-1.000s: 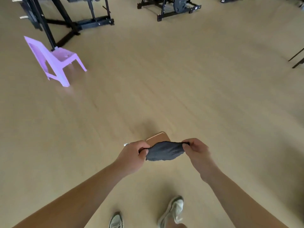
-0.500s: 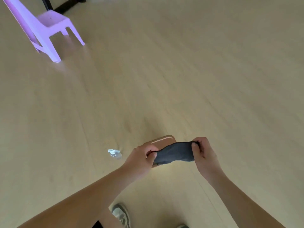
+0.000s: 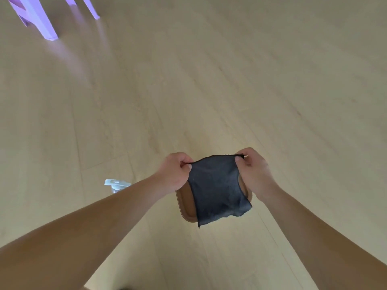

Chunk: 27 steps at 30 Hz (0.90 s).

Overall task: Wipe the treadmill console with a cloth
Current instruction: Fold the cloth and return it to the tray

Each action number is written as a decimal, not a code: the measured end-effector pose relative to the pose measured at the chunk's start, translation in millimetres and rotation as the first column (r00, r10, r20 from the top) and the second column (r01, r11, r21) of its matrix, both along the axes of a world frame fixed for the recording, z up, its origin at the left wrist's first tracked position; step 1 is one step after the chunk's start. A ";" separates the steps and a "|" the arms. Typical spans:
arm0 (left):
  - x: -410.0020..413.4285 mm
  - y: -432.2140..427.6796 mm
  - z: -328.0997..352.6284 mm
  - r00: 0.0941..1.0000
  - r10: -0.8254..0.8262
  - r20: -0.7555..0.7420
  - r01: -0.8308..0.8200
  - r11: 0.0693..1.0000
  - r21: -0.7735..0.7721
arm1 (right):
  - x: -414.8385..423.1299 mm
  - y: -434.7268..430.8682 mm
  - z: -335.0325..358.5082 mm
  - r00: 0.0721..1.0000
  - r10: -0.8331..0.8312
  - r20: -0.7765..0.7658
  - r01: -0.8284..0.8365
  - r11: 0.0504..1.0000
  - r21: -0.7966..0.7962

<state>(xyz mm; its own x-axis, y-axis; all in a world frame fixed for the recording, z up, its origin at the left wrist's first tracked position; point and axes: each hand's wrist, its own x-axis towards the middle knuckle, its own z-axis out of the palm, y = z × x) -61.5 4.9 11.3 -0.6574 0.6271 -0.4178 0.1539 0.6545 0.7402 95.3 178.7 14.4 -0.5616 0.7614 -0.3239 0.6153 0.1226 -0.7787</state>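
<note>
A dark grey cloth [image 3: 217,189] hangs spread out in front of me, above the floor. My left hand [image 3: 174,171] pinches its upper left corner and my right hand [image 3: 252,170] pinches its upper right corner. The lower edge of the cloth dangles free. No treadmill or console shows in the head view.
A brown tray [image 3: 185,203] lies on the pale wooden floor [image 3: 230,80], partly hidden behind the cloth. The white head of a spray bottle [image 3: 116,184] pokes out beside my left forearm. Legs of a purple plastic chair [image 3: 39,19] stand at the top left.
The cloth was bunched between my hands and now hangs unfolded from its two top corners. The view has tilted further down, so the gym machines and my shoes are out of sight.
</note>
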 end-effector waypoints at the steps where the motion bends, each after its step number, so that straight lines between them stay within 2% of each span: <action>1: -1.5 -1.4 -5.9 1.000 0.007 -0.015 -0.007 1.000 -0.002 | 0.6 -1.1 -3.5 1.000 -0.006 -0.006 0.006 1.000 -0.011; 6: -2.0 -4.9 -15.3 0.997 -0.026 -0.075 0.025 1.000 -0.009 | 10.2 2.8 -11.5 0.999 0.040 0.004 -0.040 0.996 0.075; 8: 2.0 -4.6 -17.3 0.993 -0.062 -0.100 0.061 0.998 -0.015 | 16.1 5.7 -13.1 0.994 0.105 0.039 -0.108 0.989 0.099; 10: 11.2 -7.6 -17.4 0.973 -0.173 -0.154 0.165 0.984 -0.059 | 23.2 11.1 -14.3 0.970 0.208 0.129 -0.221 0.971 0.095; 12: 23.8 -13.4 -20.2 0.918 -0.349 -0.187 0.326 0.934 -0.145 | 32.1 21.0 -17.8 0.879 0.354 0.319 -0.393 0.917 0.066; 14: 36.4 -20.6 -25.1 0.819 -0.548 -0.171 0.497 0.826 -0.267 | 41.8 27.8 -18.3 0.742 0.473 0.476 -0.511 0.858 -0.057; 15: 41.0 -23.2 -28.4 0.775 -0.617 -0.136 0.557 0.768 -0.317 | 46.1 29.4 -18.2 0.689 0.511 0.514 -0.526 0.841 -0.130; 17: 45.1 -24.3 -36.9 0.736 -0.669 -0.103 0.600 0.716 -0.358 | 51.0 30.0 -21.0 0.623 0.531 0.575 -0.526 0.828 -0.195; 18: 45.1 -22.8 -41.3 0.728 -0.673 -0.127 0.595 0.714 -0.370 | 50.9 30.9 -24.9 0.626 0.507 0.593 -0.518 0.838 -0.170; 20: 42.7 -15.6 -49.7 0.713 -0.663 -0.230 0.554 0.733 -0.395 | 46.9 33.4 -34.5 0.708 0.394 0.586 -0.463 0.885 -0.035; 21: 41.1 -11.4 -53.4 0.718 -0.640 -0.274 0.523 0.756 -0.395 | 44.3 32.7 -39.6 0.770 0.337 0.542 -0.416 0.909 0.026; 23: 39.6 -5.6 -60.9 0.754 -0.581 -0.306 0.467 0.802 -0.372 | 39.3 25.6 -52.9 0.888 0.239 0.393 -0.280 0.959 0.050; 25: 41.4 -3.8 -67.9 0.778 -0.548 -0.307 0.433 0.822 -0.371 | 34.6 14.8 -68.9 0.924 0.194 0.329 -0.213 0.977 0.022; 27: 43.3 -5.7 -76.3 0.799 -0.524 -0.295 0.411 0.834 -0.369 | 31.8 6.3 -87.0 0.916 0.198 0.348 -0.223 0.974 0.032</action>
<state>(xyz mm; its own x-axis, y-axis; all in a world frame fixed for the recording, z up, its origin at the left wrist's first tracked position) -18.2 -0.9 -64.9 -0.4513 0.7946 -0.4061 0.7167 0.5939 0.3656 127.1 185.0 -72.6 -0.5768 0.6650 -0.4744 0.7954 0.3250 -0.5115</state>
